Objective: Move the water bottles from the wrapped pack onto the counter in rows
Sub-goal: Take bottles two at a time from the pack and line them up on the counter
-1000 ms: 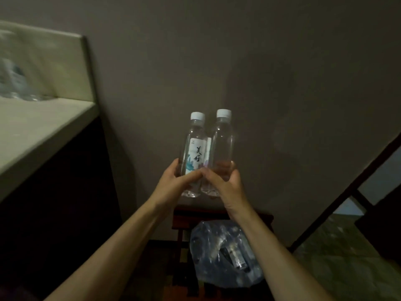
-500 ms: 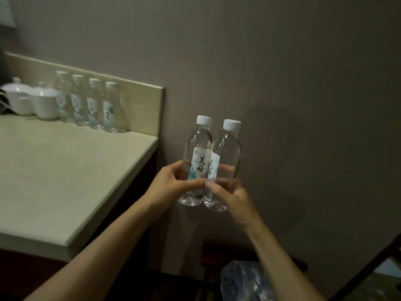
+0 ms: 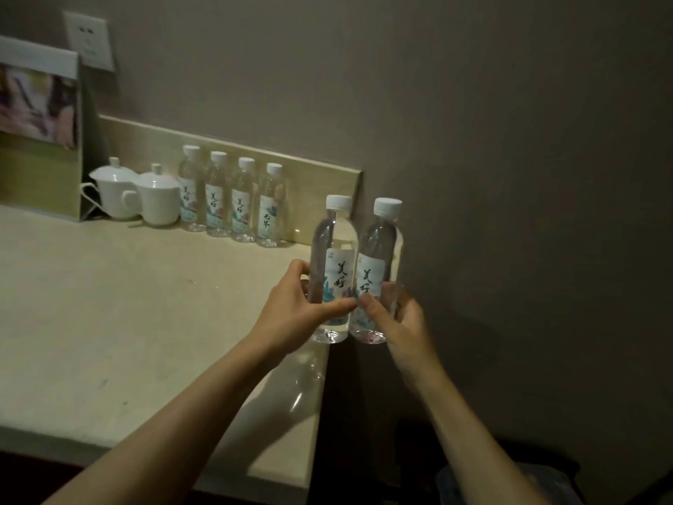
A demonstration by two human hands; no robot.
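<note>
Two bottles [image 3: 355, 271] were held upright, pinched together between both hands [image 3: 358, 308] (for joint placement) above the tabletop's [image 3: 109, 322] right edge.

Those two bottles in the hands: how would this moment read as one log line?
left hand: holds left bottle | right hand: holds right bottle | both upright, side by side, at counter edge | four bottles in row by wall

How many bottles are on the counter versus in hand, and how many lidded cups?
Bottles standing on the counter: 4
Bottles in hand: 2, left hand one, right hand one
Lidded white cups: 2
Total: 8
</note>
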